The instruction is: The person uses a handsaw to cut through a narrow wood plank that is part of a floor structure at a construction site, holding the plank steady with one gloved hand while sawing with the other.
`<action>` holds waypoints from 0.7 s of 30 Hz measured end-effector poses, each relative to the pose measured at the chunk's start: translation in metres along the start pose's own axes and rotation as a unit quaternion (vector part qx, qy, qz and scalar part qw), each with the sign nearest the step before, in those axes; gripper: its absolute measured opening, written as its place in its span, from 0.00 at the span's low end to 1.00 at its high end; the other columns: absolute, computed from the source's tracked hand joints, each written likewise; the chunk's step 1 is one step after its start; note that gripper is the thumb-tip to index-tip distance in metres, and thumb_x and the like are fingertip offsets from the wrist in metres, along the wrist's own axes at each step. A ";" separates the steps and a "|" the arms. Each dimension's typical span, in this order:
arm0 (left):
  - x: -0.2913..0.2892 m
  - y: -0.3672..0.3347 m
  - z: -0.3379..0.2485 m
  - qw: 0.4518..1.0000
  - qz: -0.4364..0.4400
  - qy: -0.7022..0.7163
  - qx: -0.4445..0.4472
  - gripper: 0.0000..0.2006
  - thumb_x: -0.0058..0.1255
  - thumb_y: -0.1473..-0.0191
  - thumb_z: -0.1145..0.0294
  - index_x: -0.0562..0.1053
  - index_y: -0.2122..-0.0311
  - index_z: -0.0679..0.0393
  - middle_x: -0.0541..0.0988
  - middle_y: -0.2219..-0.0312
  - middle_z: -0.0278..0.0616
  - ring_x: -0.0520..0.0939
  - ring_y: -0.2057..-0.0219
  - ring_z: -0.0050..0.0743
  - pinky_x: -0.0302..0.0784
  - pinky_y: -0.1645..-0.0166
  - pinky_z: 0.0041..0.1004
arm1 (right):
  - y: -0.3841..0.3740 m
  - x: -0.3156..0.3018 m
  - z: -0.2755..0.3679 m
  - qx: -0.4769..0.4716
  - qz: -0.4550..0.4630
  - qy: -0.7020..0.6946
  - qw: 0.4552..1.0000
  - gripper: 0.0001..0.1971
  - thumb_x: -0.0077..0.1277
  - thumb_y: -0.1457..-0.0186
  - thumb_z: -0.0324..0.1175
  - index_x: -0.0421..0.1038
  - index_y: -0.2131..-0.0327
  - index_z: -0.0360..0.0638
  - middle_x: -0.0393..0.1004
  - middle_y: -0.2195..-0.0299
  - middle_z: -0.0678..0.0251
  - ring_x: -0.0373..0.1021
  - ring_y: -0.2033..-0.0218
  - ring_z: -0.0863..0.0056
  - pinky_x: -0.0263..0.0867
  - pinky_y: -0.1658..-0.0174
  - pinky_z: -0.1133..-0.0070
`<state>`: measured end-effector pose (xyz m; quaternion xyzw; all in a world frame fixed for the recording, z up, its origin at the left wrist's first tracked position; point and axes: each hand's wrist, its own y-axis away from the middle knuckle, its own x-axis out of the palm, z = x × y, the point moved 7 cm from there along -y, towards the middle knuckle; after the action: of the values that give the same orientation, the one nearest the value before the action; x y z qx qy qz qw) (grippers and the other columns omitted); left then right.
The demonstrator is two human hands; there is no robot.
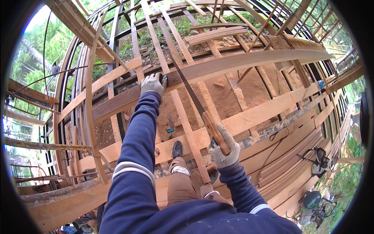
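Framewk. (265, 107) (open)—saw (198, 103) x-ing plank (233, 64) edge

I can see the left arm (136, 142) stretched long and nearly straight ahead, with the left hand (154, 84) palm down at its end, gloved, fingers bent, thumb out toward the right. The right arm (242, 187) reaches less far; the right hand (226, 152), gloved too, sits closer to the body, fingers wrapped round in a grip. The left foot (177, 149) stands ahead of the right foot (213, 176).
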<state>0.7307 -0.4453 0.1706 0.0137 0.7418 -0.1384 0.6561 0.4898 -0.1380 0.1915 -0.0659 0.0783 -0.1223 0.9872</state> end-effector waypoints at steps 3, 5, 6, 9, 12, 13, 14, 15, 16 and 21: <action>0.001 -0.002 -0.004 1.000 0.020 -0.009 -0.008 0.23 0.44 0.33 0.47 0.75 0.46 0.54 0.82 0.51 0.49 0.80 0.46 0.49 0.70 0.41 0.45 | 0.004 0.006 0.001 -0.010 -0.008 0.015 1.000 0.30 0.58 0.39 0.36 0.67 0.37 0.29 0.81 0.62 0.57 0.76 0.67 0.78 0.73 0.60 0.80; 0.002 -0.001 -0.009 0.999 0.024 -0.017 -0.010 0.23 0.44 0.33 0.47 0.75 0.45 0.55 0.81 0.51 0.49 0.80 0.46 0.49 0.70 0.41 0.45 | 0.005 0.005 0.005 -0.008 -0.014 0.015 1.000 0.30 0.58 0.38 0.36 0.67 0.38 0.28 0.81 0.60 0.55 0.77 0.66 0.76 0.74 0.59 0.79; 0.002 -0.001 -0.009 0.999 0.038 -0.018 -0.019 0.24 0.44 0.33 0.47 0.75 0.45 0.56 0.81 0.51 0.49 0.79 0.46 0.48 0.69 0.41 0.45 | 0.003 0.003 0.008 -0.010 -0.017 0.016 1.000 0.30 0.58 0.38 0.36 0.67 0.38 0.28 0.81 0.59 0.53 0.77 0.66 0.76 0.74 0.59 0.78; 0.004 0.006 -0.010 0.999 0.044 -0.025 -0.021 0.23 0.45 0.33 0.47 0.74 0.45 0.55 0.81 0.51 0.48 0.79 0.46 0.48 0.69 0.41 0.45 | 0.007 0.001 0.018 -0.062 0.001 0.018 0.998 0.29 0.57 0.39 0.33 0.67 0.38 0.27 0.80 0.57 0.52 0.78 0.64 0.72 0.75 0.58 0.77; 0.008 0.016 -0.012 0.998 0.048 -0.028 -0.021 0.26 0.43 0.34 0.44 0.75 0.44 0.54 0.81 0.51 0.48 0.79 0.45 0.47 0.68 0.40 0.45 | 0.017 -0.002 0.020 -0.045 0.012 0.047 0.998 0.29 0.58 0.41 0.32 0.67 0.39 0.27 0.81 0.56 0.51 0.80 0.62 0.69 0.75 0.57 0.76; 0.008 0.020 -0.013 0.998 0.048 -0.028 -0.019 0.27 0.42 0.33 0.43 0.75 0.44 0.54 0.80 0.51 0.48 0.78 0.45 0.46 0.68 0.40 0.45 | 0.021 -0.003 0.019 -0.041 0.010 0.043 0.998 0.29 0.58 0.41 0.32 0.67 0.39 0.27 0.81 0.56 0.50 0.80 0.62 0.68 0.75 0.57 0.76; 0.009 0.023 -0.013 0.998 0.054 -0.024 -0.021 0.27 0.42 0.33 0.42 0.75 0.45 0.54 0.80 0.51 0.48 0.78 0.45 0.46 0.68 0.40 0.46 | 0.024 -0.003 0.018 -0.036 0.007 0.040 0.999 0.29 0.58 0.41 0.31 0.67 0.39 0.27 0.81 0.56 0.50 0.80 0.62 0.68 0.75 0.57 0.76; 0.009 0.027 -0.013 0.998 0.051 -0.022 -0.024 0.27 0.42 0.34 0.41 0.75 0.45 0.54 0.80 0.51 0.48 0.78 0.45 0.47 0.68 0.40 0.46 | 0.028 -0.003 0.016 -0.032 0.005 0.036 0.999 0.29 0.58 0.41 0.31 0.67 0.39 0.27 0.81 0.55 0.49 0.81 0.61 0.67 0.75 0.56 0.75; 0.008 0.030 -0.013 0.998 0.048 -0.020 -0.027 0.28 0.42 0.34 0.41 0.76 0.45 0.54 0.80 0.51 0.48 0.78 0.45 0.47 0.68 0.40 0.46 | 0.032 -0.002 0.016 -0.019 0.006 0.030 0.999 0.29 0.57 0.42 0.30 0.67 0.39 0.27 0.81 0.55 0.48 0.81 0.61 0.67 0.75 0.56 0.75; 0.000 0.047 -0.016 0.999 0.043 -0.020 -0.025 0.29 0.42 0.34 0.39 0.76 0.46 0.54 0.81 0.52 0.49 0.79 0.46 0.47 0.68 0.40 0.45 | 0.050 0.001 0.028 -0.028 0.012 0.054 0.998 0.30 0.57 0.44 0.27 0.66 0.38 0.28 0.80 0.53 0.47 0.81 0.59 0.66 0.75 0.55 0.74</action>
<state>0.7244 -0.3964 0.1638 0.0261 0.7308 -0.0916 0.6759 0.5066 -0.0869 0.2111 -0.0863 0.1353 -0.1120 0.9807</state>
